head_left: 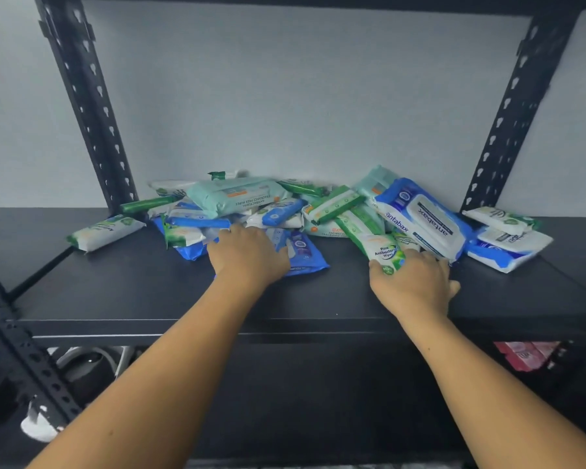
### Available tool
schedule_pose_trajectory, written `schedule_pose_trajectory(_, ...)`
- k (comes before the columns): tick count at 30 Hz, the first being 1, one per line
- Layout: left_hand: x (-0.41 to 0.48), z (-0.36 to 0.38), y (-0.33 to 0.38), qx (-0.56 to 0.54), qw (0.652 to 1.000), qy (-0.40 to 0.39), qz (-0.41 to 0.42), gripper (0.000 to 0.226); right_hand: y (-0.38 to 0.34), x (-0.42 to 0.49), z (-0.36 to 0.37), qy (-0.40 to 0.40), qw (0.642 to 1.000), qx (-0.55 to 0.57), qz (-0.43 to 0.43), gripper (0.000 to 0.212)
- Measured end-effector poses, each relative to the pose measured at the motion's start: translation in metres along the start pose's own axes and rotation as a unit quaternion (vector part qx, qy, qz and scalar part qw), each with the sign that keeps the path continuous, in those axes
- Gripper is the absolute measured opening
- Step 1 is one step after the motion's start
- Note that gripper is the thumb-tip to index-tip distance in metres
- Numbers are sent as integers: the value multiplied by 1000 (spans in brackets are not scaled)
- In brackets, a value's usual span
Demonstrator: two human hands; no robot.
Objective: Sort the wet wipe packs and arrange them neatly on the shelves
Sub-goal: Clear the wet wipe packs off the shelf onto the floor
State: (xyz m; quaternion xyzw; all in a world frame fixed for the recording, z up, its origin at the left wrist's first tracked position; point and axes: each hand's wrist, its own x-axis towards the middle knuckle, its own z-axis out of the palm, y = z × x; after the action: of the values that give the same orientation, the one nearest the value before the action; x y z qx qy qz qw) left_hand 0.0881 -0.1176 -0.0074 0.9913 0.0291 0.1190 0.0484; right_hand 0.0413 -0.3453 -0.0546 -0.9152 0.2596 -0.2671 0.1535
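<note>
A black metal rack (92,106) with punched uprights stands against a pale grey wall (285,96), and its broad black shelf (183,299) carries everything. Along the far edge of the shelf, against the wall, lies a loose pile of wet wipe packs (322,208) in blue, green, white and mint, heaped at all angles. The biggest is a blue-and-white antabax pack (427,221), tilted on the right of the pile. A mint pack (234,194) sits on top at the left. A flat blue pack (305,252) lies at the near edge, and a green-and-white pack (105,231) rests apart on the far left.

The left hand (247,257) lies palm down on the flat blue pack, its fingertips pushed in under the pile; whether they grip anything I cannot tell. The right hand (411,282) has its fingers curled round the near end of a slim pine pack (383,250), thumb spread to the right.

Below the shelf, at the right, a red packet (525,355) shows.
</note>
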Motion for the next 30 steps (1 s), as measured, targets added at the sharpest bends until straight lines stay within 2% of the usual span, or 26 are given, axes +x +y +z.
schedule_pose_trajectory(2, 0, 2, 0, -19, 1000, 11, 12, 60, 3, 0, -3, 10, 1000, 20, 0, 52)
schedule_pose_trajectory(6, -4, 1, 7, -52, 997, 34, 38, 59, 14, -2, -14, 20, 999, 34, -26, 50)
schedule_pose_trajectory(10, -32, -5, 30, -147, 985, 53, 73, 53, 31, -20, -38, 26, 995, 83, -39, 44)
schedule_pose_trajectory(14, -108, -1, 58, -282, 950, 65, 119, 41, 67, -69, -54, 61, 979, 193, 8, 52)
schedule_pose_trajectory(16, -151, 10, 70, -337, 927, 60, 151, 39, 93, -99, -55, 100, 966, 234, 42, 47)
schedule_pose_trajectory(18, -188, 28, 78, -379, 909, 46, 169, 41, 122, -126, -51, 119, 963, 226, 89, 37)
schedule_pose_trajectory(20, -214, 56, 82, -391, 904, 18, 171, 43, 155, -147, -37, 79, 967, 197, 142, 35)
schedule_pose_trajectory(24, -242, 131, 87, -332, 927, -81, 157, 41, 210, -174, -2, -82, 966, 108, 221, 50)
schedule_pose_trajectory(27, -253, 192, 89, -254, 937, -173, 168, 46, 246, -192, 32, -219, 934, 21, 280, 56)
schedule_pose_trajectory(30, -260, 249, 88, -174, 929, -267, 189, 49, 282, -211, 73, -311, 900, -32, 305, 70)
